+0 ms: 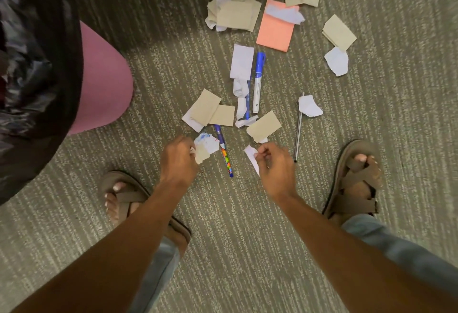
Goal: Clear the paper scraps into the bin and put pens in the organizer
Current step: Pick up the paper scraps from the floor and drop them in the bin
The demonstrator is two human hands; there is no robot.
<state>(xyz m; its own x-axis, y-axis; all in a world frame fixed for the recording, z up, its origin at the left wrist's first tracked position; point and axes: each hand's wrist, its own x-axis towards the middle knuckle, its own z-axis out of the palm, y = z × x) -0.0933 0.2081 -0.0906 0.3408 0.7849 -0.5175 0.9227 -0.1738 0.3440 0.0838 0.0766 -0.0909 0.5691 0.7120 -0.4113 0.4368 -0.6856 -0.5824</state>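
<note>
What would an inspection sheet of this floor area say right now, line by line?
Surface: grey striped carpet, littered.
Job's things: white, tan and orange paper scraps scattered about; blue marker, patterned pen and thin dark pen lying among them; pink bin with black liner at left. Organizer: nothing seen.
Clutter: nothing seen beyond the scraps.
Grippers: left hand pinches a tan and white scrap; right hand pinches a white scrap.
Cables: nothing seen.
Surroundings: the person's sandalled feet either side of the hands.
</note>
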